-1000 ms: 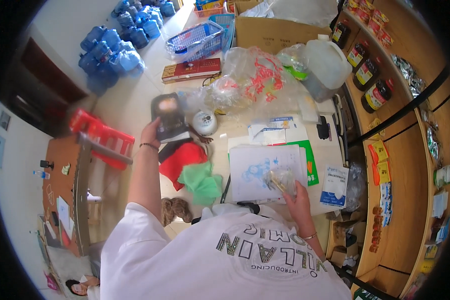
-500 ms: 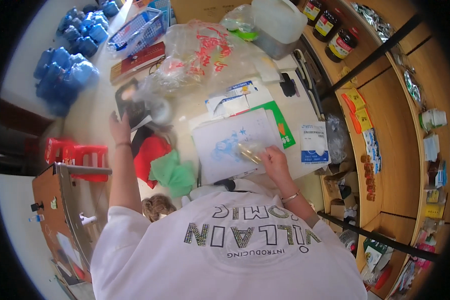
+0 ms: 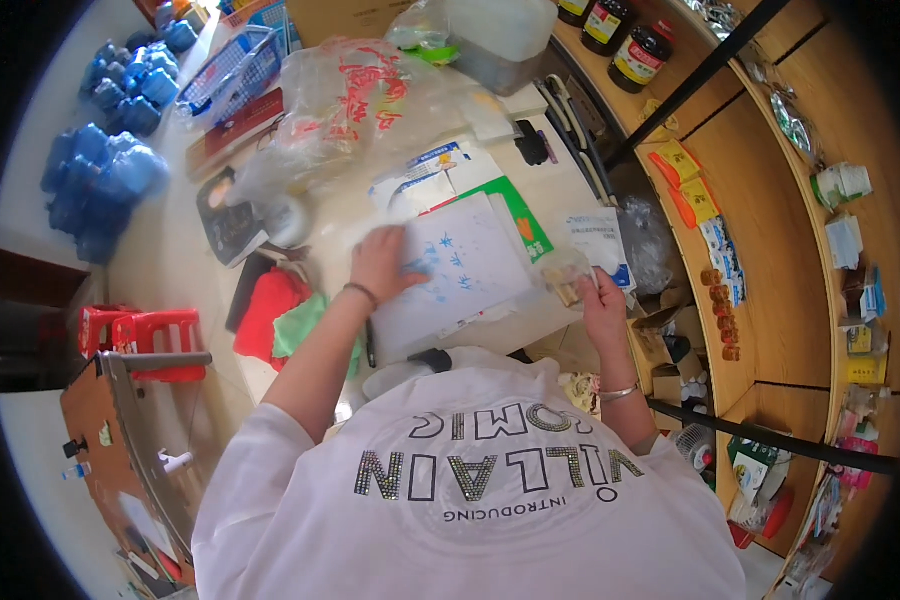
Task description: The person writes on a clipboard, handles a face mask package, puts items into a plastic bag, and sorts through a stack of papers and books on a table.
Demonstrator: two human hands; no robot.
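White paper (image 3: 460, 305) (blue-marked) beneath left hand (image 3: 380, 262)

Paper sheets (image 3: 455, 295): white with blue strokes, view's centre
Small packet (image 3: 562, 277): clear, golden contents, 3 o'clock
Card (image 3: 525, 222): vivid green, an orange shape on it, between 1 and 2 o'clock
Cloth, brighter (image 3: 270, 308): plain red, 9 o'clock
Cloth, paler (image 3: 300, 327): plain mint green, between 8 and 9 o'clock
Large bag (image 3: 320, 115): colourless, printed red, 11 o'clock
Jugs (image 3: 95, 195): translucent blue, 10 o'clock
Stools (image 3: 165, 338): solid red, 9 o'clock
Bottles (image 3: 642, 55): dark brown, red-capped, 1 o'clock
Pouches (image 3: 688, 185): orange and yellow, 2 o'clock
Shelving (image 3: 780, 290): honey-tan wood, 3 o'clock
Shirt (image 3: 470, 540): white, black-outlined and dark studded lettering, 6 o'clock
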